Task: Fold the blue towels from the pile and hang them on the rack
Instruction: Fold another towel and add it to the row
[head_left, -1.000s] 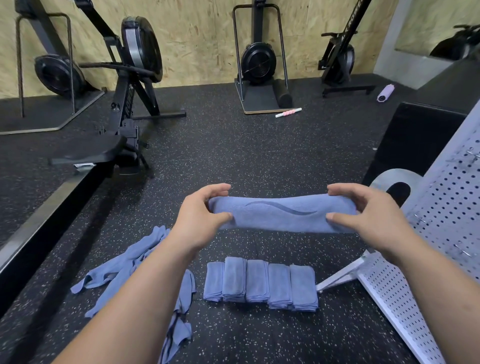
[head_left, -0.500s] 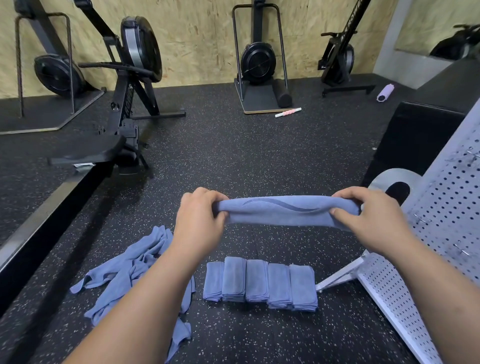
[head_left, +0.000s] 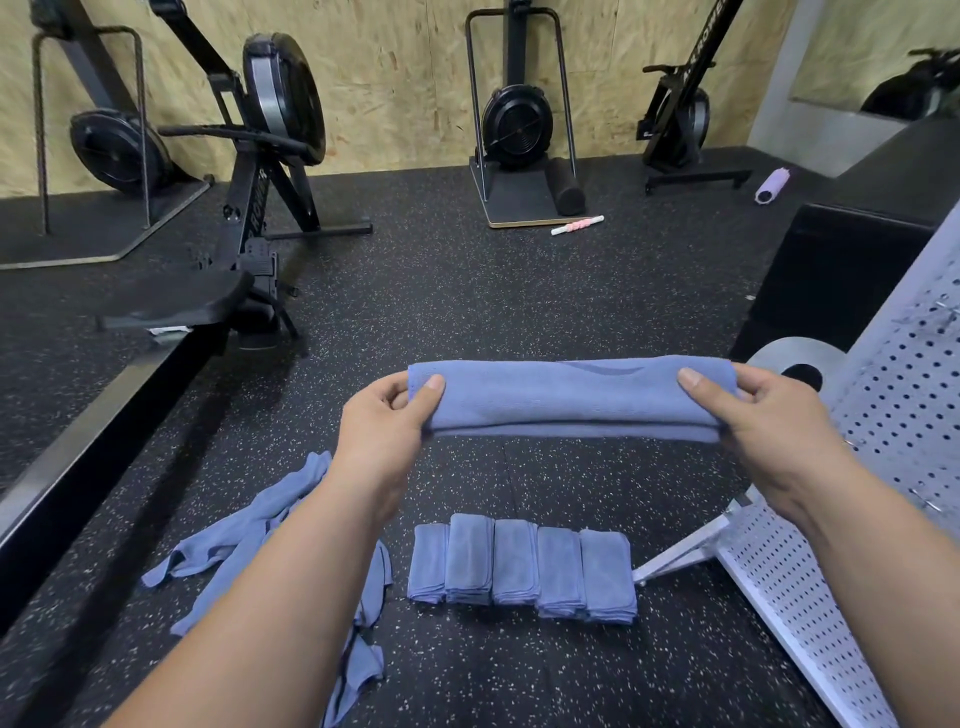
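I hold a blue towel folded into a long flat strip, stretched level in the air between both hands. My left hand pinches its left end, thumb on top. At the right end my right hand pinches the towel the same way. Below on the floor lies a row of several folded blue towels. A loose pile of unfolded blue towels lies to the lower left, partly hidden by my left forearm. The white perforated rack leans at the right edge.
A rowing machine and its long rail run along the left. More exercise machines stand by the wooden wall. A black box and a metal disc sit behind the rack. Speckled black floor stretches ahead.
Both hands have turned the towel strip over, so its broad face now shows toward me with thumbs on top. The towel stays stretched at about the same height.
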